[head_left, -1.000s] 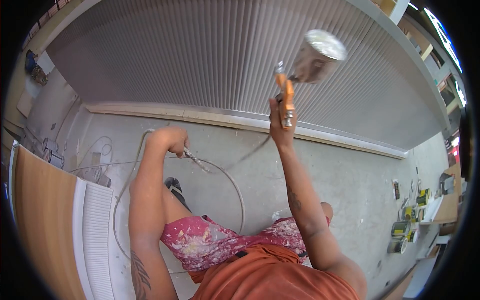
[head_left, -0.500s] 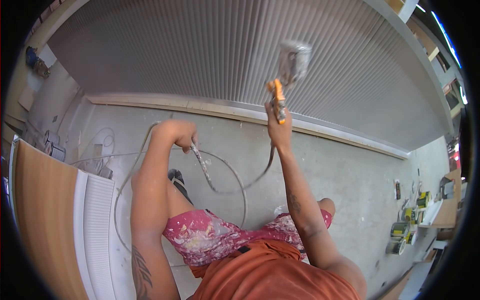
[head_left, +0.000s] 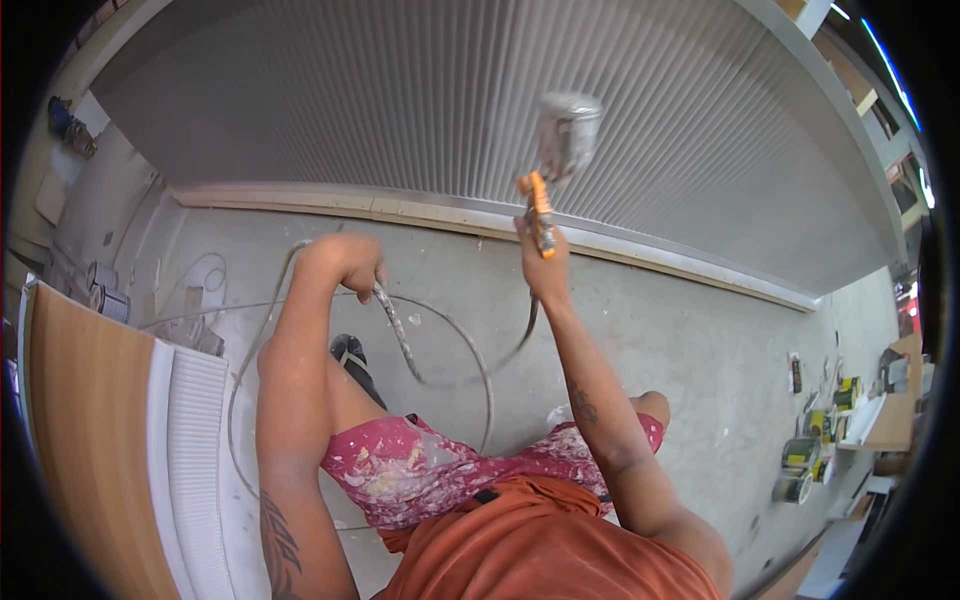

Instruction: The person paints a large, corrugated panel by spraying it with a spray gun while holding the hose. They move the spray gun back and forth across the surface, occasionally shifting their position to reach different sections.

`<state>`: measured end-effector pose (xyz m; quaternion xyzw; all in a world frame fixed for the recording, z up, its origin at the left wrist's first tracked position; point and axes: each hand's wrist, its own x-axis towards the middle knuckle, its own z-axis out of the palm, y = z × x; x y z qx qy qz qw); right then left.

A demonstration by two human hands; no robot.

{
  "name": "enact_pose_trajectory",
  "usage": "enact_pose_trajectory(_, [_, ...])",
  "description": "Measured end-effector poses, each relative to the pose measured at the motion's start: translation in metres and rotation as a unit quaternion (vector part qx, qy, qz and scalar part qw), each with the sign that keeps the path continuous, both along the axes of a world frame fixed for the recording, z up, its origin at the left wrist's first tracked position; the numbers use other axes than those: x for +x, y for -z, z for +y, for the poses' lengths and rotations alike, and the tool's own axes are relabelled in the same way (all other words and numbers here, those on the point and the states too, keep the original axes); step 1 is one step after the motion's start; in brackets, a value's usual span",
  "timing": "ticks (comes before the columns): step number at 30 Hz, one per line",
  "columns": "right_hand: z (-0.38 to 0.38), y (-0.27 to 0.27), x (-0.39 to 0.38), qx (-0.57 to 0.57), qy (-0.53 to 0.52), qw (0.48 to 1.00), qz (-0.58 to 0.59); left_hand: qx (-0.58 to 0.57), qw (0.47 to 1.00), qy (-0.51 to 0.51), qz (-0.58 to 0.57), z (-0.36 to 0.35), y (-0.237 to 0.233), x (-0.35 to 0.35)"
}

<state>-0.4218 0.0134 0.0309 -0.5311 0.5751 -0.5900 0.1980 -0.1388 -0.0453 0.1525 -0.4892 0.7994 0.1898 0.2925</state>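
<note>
My right hand (head_left: 547, 258) is closed around a spray gun (head_left: 538, 212) with an orange body and a paint-smeared metal cup (head_left: 569, 130) on top. The gun is held up in front of a large grey ribbed panel (head_left: 400, 110). From its grip an air hose (head_left: 412, 360) hangs in a loop across to my left hand (head_left: 348, 265), which is closed on the paint-spotted hose. The hose runs on over the back of that hand and down to the floor. Part of the left fingers is hidden from view.
A pale ledge (head_left: 440, 215) runs along the panel's lower edge. At left stands a wood-faced board (head_left: 90, 430) with a white ribbed edge. Paint cans (head_left: 800, 455) and tools lie on the right of the concrete floor (head_left: 700, 370). More cans (head_left: 108, 300) stand at far left. A person (head_left: 70, 125) is at upper left.
The spray gun and my right hand have shifted a little left and down along the panel. My left hand has moved slightly left, still gripping the hose.
</note>
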Motion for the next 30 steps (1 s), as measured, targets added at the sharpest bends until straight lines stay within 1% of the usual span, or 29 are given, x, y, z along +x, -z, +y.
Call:
enact_pose_trajectory(2, [0.003,0.039,0.003,0.121,-0.008,0.993,0.007,0.041,0.999,0.03,0.002,0.003,-0.004,-0.005])
enact_pose_trajectory(3, [0.012,0.046,0.002,0.214,-0.039,0.976,-0.034,0.04,0.999,0.033,-0.001,0.002,-0.003,-0.005])
enact_pose_trajectory(4, [0.02,0.054,0.0,0.301,-0.072,0.948,-0.074,0.056,0.998,0.028,0.013,0.001,-0.002,-0.004])
enact_pose_trajectory(5, [0.027,0.068,0.002,0.3,-0.072,0.948,-0.077,0.074,0.997,0.022,0.027,-0.001,0.0,-0.003])
enact_pose_trajectory(6, [0.035,0.09,0.005,0.297,-0.06,0.951,-0.057,0.074,0.997,0.024,0.025,-0.001,0.0,-0.003])
enact_pose_trajectory(7, [0.044,0.099,0.008,0.294,-0.048,0.954,-0.038,0.075,0.997,0.025,0.016,-0.002,-0.001,-0.004])
enact_pose_trajectory(8, [0.055,0.107,0.008,0.293,-0.044,0.954,-0.042,0.077,0.997,0.028,0.005,-0.002,-0.001,-0.007])
enact_pose_trajectory(10, [0.084,0.106,0.007,0.319,-0.057,0.943,-0.08,0.073,0.996,0.046,-0.004,-0.006,0.006,-0.005])
enact_pose_trajectory(12, [0.11,0.109,0.003,0.315,-0.048,0.942,-0.105,0.063,0.995,0.074,-0.018,-0.012,0.01,-0.007])
enact_pose_trajectory(14, [0.134,0.119,-0.002,0.308,-0.041,0.941,-0.131,0.09,0.991,0.095,-0.013,-0.014,0.013,-0.009])
enact_pose_trajectory(16, [0.156,0.131,-0.009,0.23,-0.05,0.96,-0.155,0.092,0.991,0.095,-0.02,-0.014,0.015,-0.012])
enact_pose_trajectory(17, [0.168,0.137,-0.011,0.227,-0.043,0.96,-0.16,0.098,0.99,0.096,-0.016,-0.014,0.019,-0.012])
enact_pose_trajectory(19, [0.185,0.141,-0.017,0.215,-0.029,0.953,-0.212,0.098,0.99,0.098,-0.014,-0.012,0.026,-0.023])
enact_pose_trajectory(21, [0.197,0.155,-0.021,0.199,-0.015,0.953,-0.229,0.073,0.985,0.156,-0.019,-0.007,0.028,-0.036])
enact_pose_trajectory(22, [0.197,0.16,-0.023,0.186,-0.002,0.952,-0.243,0.067,0.985,0.157,-0.025,-0.004,0.029,-0.044])
enact_pose_trajectory(24, [0.199,0.164,-0.03,0.197,0.007,0.946,-0.258,0.02,0.982,0.159,0.098,0.005,0.034,-0.058])
enact_pose_trajectory(25, [0.2,0.162,-0.035,0.212,0.019,0.94,-0.268,0.015,0.983,0.156,0.095,0.007,0.039,-0.061])
enact_pose_trajectory(26, [0.198,0.165,-0.039,0.208,0.015,0.94,-0.269,-0.018,0.973,0.176,0.146,0.009,0.044,-0.063])
enact_pose_trajectory(27, [0.197,0.166,-0.044,0.182,0.032,0.955,-0.23,-0.051,0.959,0.197,0.196,0.012,0.047,-0.066])
enact_pose_trajectory(28, [0.198,0.168,-0.049,0.156,0.05,0.968,-0.192,-0.054,0.959,0.197,0.195,0.016,0.049,-0.066])
enact_pose_trajectory(29, [0.2,0.171,-0.055,0.155,0.048,0.968,-0.192,-0.08,0.959,0.203,0.18,0.02,0.051,-0.063])
enact_pose_trajectory(30, [0.198,0.169,-0.062,0.165,0.068,0.972,-0.153,-0.106,0.958,0.21,0.165,0.026,0.048,-0.065])
